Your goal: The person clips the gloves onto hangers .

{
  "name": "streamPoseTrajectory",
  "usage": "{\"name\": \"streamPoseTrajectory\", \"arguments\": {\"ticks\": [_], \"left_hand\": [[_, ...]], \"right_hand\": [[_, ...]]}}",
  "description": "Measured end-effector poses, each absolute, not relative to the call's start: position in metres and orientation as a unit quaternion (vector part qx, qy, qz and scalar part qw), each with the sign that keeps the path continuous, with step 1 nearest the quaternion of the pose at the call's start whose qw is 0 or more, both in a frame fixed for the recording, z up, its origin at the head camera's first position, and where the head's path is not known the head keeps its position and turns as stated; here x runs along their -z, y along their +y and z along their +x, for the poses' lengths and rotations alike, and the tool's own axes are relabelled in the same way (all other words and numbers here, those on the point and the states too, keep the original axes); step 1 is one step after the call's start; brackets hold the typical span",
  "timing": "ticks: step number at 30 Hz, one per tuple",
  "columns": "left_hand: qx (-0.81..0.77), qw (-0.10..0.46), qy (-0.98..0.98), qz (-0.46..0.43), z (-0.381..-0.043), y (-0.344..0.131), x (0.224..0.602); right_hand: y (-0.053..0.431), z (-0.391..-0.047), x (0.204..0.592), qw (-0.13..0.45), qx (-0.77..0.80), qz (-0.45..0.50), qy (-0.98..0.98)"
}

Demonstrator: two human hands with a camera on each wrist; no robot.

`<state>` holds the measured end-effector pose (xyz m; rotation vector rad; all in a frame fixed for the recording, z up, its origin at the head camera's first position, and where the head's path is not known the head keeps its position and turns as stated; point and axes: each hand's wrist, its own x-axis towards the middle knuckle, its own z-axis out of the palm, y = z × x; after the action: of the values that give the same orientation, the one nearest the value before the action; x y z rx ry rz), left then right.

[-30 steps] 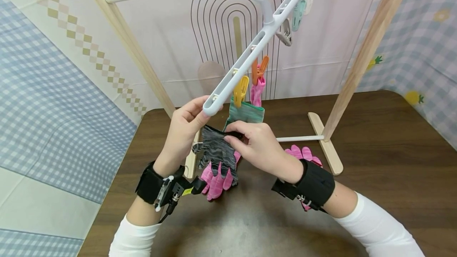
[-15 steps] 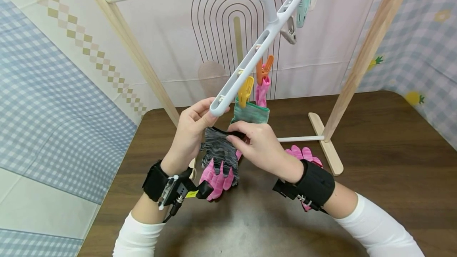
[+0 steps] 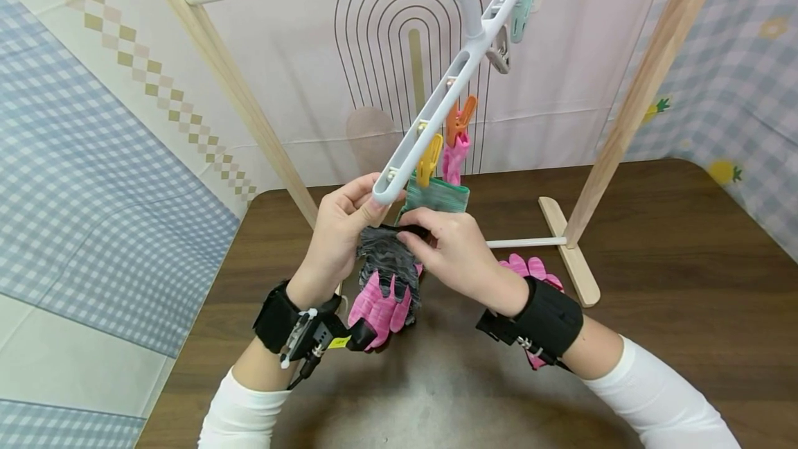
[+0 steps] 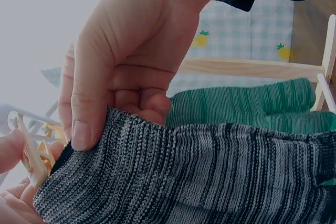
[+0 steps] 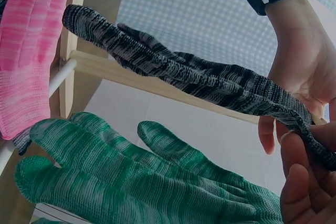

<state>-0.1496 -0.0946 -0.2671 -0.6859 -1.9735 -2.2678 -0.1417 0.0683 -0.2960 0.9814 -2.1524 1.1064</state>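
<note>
From the head view, I am watching a person working at the near end of a pale hanger (image 3: 436, 116), which is hanging from a rack (image 3: 249, 102) standing on a brown table (image 3: 673, 310). The left hand (image 3: 339, 234) is bending its thumb and fingers around the underside of that end. The right hand (image 3: 458, 248) is pinching the cuff of a dark grey glove (image 3: 389, 255), which is dangling just below the hanger's tip. Next along, a yellow clip (image 3: 429, 160) is gripping a green glove (image 3: 439, 198), and an orange clip (image 3: 460, 121) is holding something pink. Farther down, the fingers of a pink glove (image 3: 382, 314) are showing just below the grey one, and more pink fingers (image 3: 526, 265) are poking out by the right forearm.

In the left wrist view, the left hand is appearing at the left edge, pinching a pale peg (image 4: 32, 156) beside the cuff; I cannot tell whether the peg is touching it. The right hand is reaching down from above, its thumb pressing on the striped knit.

In the right wrist view, the right hand is pinching the cuff at the right edge, and the grey glove is stretching leftward, above the green one.
</note>
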Motion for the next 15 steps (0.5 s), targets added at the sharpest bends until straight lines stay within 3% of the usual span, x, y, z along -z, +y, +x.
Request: {"name": "streamPoseTrajectory", "arguments": {"ticks": [8, 15], "left_hand": [[0.744, 0.032, -0.632, -0.216, -0.1481, -0.0928, 0.2672], [0.743, 0.037, -0.632, -0.216, -0.1476, -0.0924, 0.2677]], "right_hand": [[0.0675, -0.1429, 0.2945, 0.264, -0.42, 0.36, -0.79], [0.0694, -0.1433, 0.2926, 0.207, -0.471, 0.325, -0.793]]}}
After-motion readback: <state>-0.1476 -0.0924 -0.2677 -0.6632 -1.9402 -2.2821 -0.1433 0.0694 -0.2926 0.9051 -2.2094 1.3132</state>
